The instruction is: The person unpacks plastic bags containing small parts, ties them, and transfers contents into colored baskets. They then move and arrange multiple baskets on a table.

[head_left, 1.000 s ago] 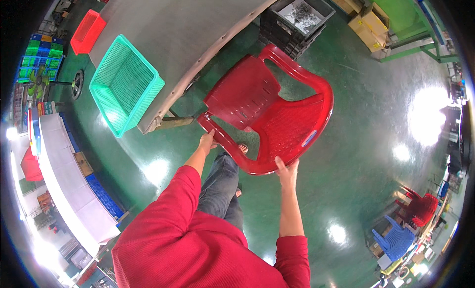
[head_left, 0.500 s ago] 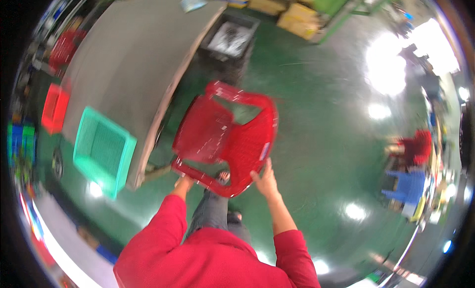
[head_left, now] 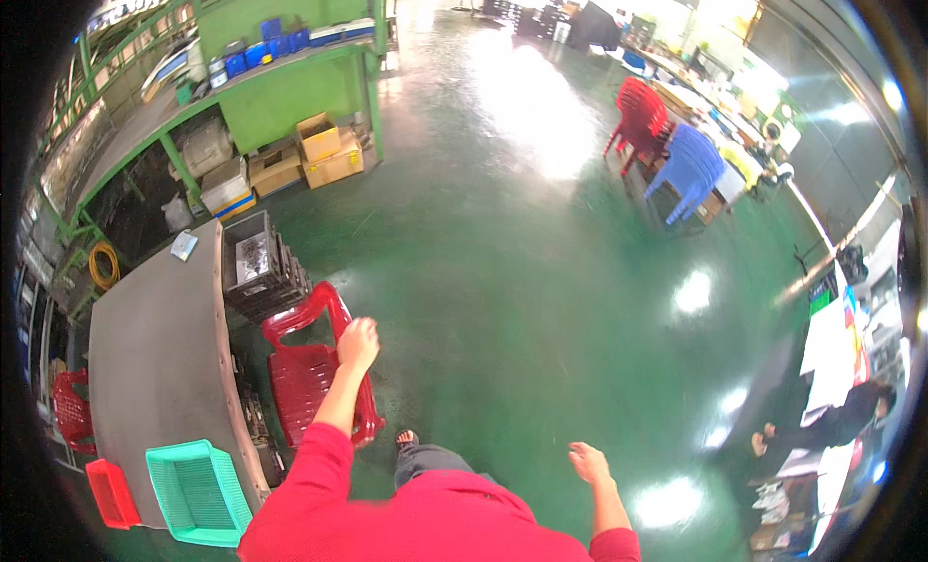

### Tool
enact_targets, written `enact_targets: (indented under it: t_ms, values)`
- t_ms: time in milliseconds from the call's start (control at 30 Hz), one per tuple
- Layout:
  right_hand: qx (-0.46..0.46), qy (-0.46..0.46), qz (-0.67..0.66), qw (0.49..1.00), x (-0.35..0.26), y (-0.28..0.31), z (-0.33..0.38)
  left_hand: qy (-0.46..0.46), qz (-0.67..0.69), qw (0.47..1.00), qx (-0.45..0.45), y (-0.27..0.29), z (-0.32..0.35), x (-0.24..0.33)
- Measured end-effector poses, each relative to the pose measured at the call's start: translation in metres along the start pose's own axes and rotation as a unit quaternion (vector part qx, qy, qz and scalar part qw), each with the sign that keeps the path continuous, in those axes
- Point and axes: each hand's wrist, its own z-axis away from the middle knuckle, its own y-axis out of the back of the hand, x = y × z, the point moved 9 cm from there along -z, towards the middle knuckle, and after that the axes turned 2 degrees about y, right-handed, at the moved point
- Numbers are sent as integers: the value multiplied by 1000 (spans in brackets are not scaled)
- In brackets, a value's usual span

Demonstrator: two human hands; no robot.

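A red plastic armchair [head_left: 302, 383] stands on the green floor, close against the right side of the grey-topped table [head_left: 159, 340]. My left hand [head_left: 359, 345] is closed at the chair's right rim, which passes beneath it; the fingertips are partly hidden. Well to the right, over the floor, my right hand [head_left: 588, 462] hangs away from everything, its fingers loosely bent and apart with nothing in them.
A turquoise basket [head_left: 198, 538] and a red basket [head_left: 114, 494] are at the table's near end. Stacked black crates [head_left: 253, 296] stand beyond the chair. Red chairs [head_left: 640, 113] and blue chairs [head_left: 691, 166] are stacked far right. Another person [head_left: 841, 417] is at the right edge.
The chair has moved left and away from me, from between both hands to beside the table. My right hand has let go and moved right. The view has swung rightward and up.
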Motion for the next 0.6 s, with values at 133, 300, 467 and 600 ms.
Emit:
enact_targets:
  t_ms: [133,300,467,600]
  values:
    - [181,-119,-105,971,149,48,148,-46,99,984,-138,-103,26,173]
    - [424,-230,-271,833,229,42,361,-267,-8,822,-502,-291,248,373]
    - [407,-361,-213,812,229,-45,475,-433,-2,505,-746,-330,490,470]
    - [395,-399,-202,803,283,-67,500,-457,-48,537,-707,-390,502,551]
